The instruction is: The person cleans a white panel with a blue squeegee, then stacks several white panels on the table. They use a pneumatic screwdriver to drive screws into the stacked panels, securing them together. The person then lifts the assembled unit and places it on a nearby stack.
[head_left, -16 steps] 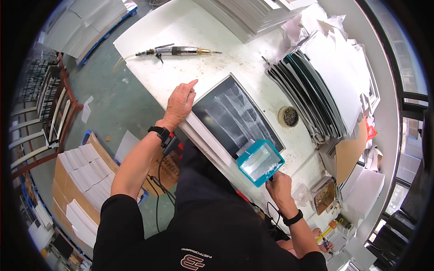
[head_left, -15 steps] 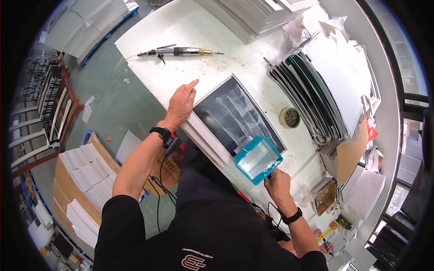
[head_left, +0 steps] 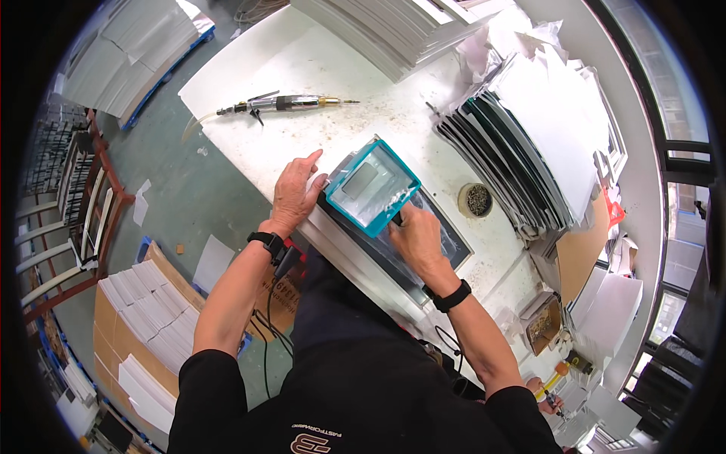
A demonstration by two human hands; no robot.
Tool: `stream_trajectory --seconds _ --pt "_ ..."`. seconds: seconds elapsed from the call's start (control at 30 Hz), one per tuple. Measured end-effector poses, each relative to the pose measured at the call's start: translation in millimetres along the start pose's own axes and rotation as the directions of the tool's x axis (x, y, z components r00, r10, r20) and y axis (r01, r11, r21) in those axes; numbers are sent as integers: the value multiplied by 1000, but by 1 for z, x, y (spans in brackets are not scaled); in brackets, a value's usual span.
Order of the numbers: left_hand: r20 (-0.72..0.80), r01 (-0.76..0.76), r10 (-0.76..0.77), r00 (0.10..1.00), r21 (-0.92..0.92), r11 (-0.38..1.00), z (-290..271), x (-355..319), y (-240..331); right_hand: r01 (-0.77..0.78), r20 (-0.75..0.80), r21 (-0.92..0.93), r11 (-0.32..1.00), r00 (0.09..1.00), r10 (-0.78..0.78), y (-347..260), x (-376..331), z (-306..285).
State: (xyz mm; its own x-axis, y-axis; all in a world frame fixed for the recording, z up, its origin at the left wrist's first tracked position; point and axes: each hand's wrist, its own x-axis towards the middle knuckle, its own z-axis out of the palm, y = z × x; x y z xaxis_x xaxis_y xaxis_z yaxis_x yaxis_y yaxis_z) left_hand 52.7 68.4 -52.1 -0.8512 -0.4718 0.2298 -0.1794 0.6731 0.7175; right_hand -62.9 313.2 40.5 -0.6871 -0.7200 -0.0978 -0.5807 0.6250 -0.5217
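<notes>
A dark rectangular framed panel [head_left: 448, 227] lies on the white worktable, partly hidden by my right hand and the tool above it. My right hand [head_left: 420, 233] is closed around the dark handle of a teal-framed clear box tool [head_left: 376, 186]. The tool covers the panel's far left part, and white bits show inside its clear body. At the panel's left corner rests my left hand [head_left: 295, 195], index finger stretched out and thumb beside the frame edge.
An air screwdriver [head_left: 283, 104] with a hose lies at the table's far left. A round tub of small screws [head_left: 476, 200] stands right of the panel, near a stack of dark-edged frames [head_left: 508, 170]. A small open box [head_left: 541, 324] sits at right; another person's hand [head_left: 550, 405] shows beyond.
My right hand has carried the teal tool from the panel's near right end to its far left end. My left hand stays near the left corner, its thumb now farther out from the fingers.
</notes>
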Motion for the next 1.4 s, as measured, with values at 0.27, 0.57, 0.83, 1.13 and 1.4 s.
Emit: stream_trajectory --seconds 0.27,0.57,0.83,1.13,1.4 --pt "5 -29 29 1000 82 996 3 3 6 -192 68 -79 978 978 197 82 -97 -35" --pt "38 -24 19 999 116 993 6 2 6 -511 -19 -46 858 859 511 119 -256 -76" --pt "29 -65 63 998 79 995 10 0 -3 -741 -78 549 387 416 906 101 -324 -147" --pt "83 0 -2 997 18 1000 16 -1 -6 -682 -292 633 367 228 929 140 -442 -134" --pt "80 -10 9 997 19 1000 18 0 -18 -767 -350 533 356 183 919 166 -455 -109"
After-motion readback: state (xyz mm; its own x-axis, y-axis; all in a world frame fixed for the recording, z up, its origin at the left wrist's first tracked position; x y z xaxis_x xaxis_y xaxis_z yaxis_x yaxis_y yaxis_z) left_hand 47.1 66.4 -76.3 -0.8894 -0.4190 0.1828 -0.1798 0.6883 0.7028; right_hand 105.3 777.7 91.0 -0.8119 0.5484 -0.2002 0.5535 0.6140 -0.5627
